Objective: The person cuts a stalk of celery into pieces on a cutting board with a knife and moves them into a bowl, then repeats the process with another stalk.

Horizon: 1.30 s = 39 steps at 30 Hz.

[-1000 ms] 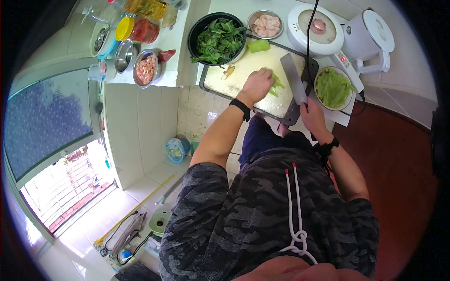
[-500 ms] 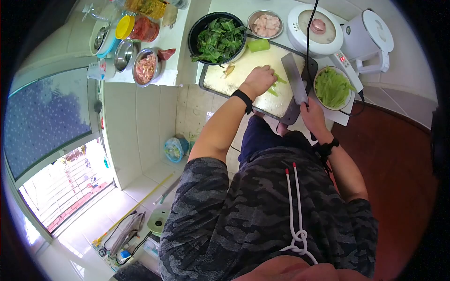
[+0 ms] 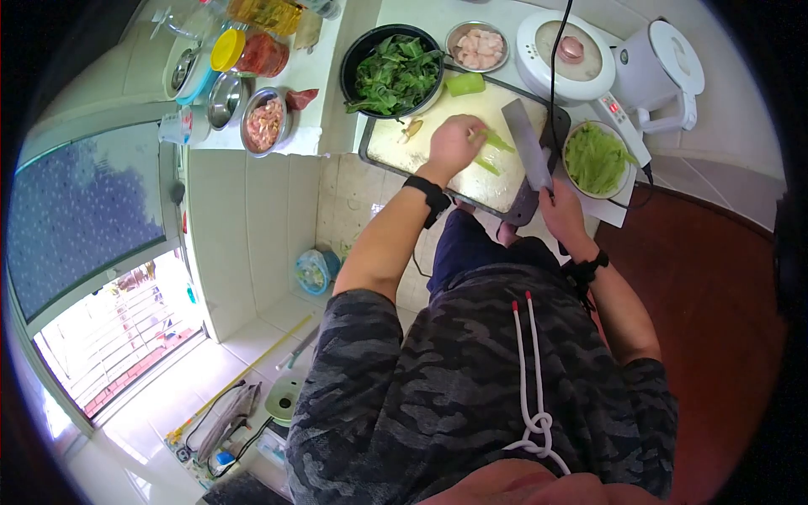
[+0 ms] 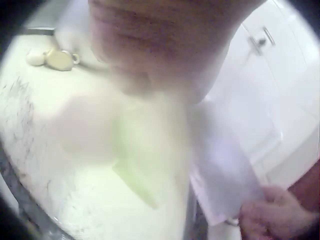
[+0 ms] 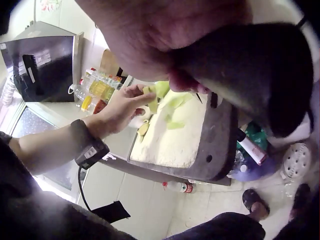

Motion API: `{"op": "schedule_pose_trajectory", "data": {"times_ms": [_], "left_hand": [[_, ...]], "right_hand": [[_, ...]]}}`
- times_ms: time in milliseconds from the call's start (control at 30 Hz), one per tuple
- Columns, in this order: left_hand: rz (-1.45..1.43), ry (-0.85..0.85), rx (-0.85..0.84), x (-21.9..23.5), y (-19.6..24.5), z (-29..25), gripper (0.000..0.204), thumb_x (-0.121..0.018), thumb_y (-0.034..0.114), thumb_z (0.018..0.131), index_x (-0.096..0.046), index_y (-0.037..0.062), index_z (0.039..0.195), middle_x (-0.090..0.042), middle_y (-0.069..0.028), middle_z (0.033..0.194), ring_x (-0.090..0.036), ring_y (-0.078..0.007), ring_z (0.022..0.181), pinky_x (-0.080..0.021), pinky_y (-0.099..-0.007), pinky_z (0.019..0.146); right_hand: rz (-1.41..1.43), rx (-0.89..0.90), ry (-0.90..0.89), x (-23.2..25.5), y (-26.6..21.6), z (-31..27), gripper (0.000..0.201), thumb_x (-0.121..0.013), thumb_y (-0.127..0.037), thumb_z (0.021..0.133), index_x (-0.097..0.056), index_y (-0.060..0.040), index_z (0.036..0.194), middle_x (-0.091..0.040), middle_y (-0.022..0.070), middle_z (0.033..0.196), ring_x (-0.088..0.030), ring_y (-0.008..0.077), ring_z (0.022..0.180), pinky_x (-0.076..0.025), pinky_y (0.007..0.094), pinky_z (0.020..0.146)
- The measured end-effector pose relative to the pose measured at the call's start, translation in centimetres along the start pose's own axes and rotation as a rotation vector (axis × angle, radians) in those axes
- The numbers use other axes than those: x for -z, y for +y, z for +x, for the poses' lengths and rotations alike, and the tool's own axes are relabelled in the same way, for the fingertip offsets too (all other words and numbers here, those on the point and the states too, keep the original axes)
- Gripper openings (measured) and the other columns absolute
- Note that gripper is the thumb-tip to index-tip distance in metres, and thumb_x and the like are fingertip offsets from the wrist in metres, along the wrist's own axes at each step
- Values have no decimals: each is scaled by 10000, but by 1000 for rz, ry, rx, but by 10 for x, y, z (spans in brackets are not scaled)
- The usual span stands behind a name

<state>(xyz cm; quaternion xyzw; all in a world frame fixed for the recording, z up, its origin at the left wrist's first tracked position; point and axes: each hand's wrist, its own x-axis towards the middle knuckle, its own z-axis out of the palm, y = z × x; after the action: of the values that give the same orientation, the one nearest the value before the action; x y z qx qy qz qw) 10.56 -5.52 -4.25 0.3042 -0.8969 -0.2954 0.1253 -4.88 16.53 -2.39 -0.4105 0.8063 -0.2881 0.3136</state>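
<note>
Pinching, by the look of it, a pale green slice (image 5: pixel 153 105) between curled thumb and fingers of the left hand (image 3: pixel 455 149), over the cutting board (image 3: pixel 391 154); cannot tell whether lifted clear of it or brushing it. Gripping the cleaver (image 3: pixel 525 141) by its handle in the right hand (image 3: pixel 562 206), fingers closed round, with blade slanting over one side margin of the board.

Lying on the board near the left hand: more loose slices (image 3: pixel 487 165). Resting at the board's far edge: a thicker green chunk (image 3: pixel 465 83). Heaped just beside the board, on the cleaver's side: green strips (image 3: pixel 598 158) in a bowl (image 3: pixel 627 178).

Probably very light, thin and moist, so apt to slide on the glossy board or cling to skin. Likely crisp but weak across the width, so easily snapped or bent. Best taken by the broad face or both long edges, with gentle fingertip pressure and no squeezing. Likely firmer and a little heavier in the chunk; better steadied from above, fingertips tucked back. Likely heaviest and stiffest in the cleaver; to be held by the handle only, well away from the edge.
</note>
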Motion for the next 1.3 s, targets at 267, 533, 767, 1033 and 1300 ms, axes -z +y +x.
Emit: {"op": "schedule_pose_trajectory", "data": {"times_ms": [267,533,767,1033,1300], "left_hand": [[-903,377,798,11,-43,-57,178,-745,138,828,-646,24,922,-564,37,719,-493,-58,584,-404,-218,513],[-1080,360,993,-18,-24,-59,158,-728,164,855,-616,58,818,-558,28,660,-487,-72,518,-397,-218,485],[-311,399,799,-40,1,-50,313,-760,252,787,-692,-5,952,-688,-90,765,-647,-171,665,-517,-299,654],[-380,277,865,-52,10,-46,188,-693,223,802,-712,36,795,-694,-146,743,-682,-303,711,-535,-377,687],[-333,276,928,-54,7,-42,187,-690,226,791,-703,40,771,-691,-148,739,-681,-303,711,-535,-381,684]], "right_hand": [[-205,190,-233,-9,-20,-4,182,-547,-219,897,-555,-37,907,-611,226,713,-603,441,692,-472,532,633],[-245,218,-188,-14,-15,11,175,-540,-218,904,-552,-44,886,-608,219,688,-606,435,676,-462,545,608],[-354,213,-124,-10,-20,20,180,-539,-224,908,-555,-47,878,-620,215,693,-613,426,666,-462,545,600],[-334,216,-150,-31,-28,7,164,-533,-208,912,-534,-44,908,-598,211,655,-600,428,643,-446,546,588],[-329,191,-142,-34,-42,9,165,-514,-205,918,-519,-42,899,-600,218,666,-605,431,657,-450,555,586]]}}
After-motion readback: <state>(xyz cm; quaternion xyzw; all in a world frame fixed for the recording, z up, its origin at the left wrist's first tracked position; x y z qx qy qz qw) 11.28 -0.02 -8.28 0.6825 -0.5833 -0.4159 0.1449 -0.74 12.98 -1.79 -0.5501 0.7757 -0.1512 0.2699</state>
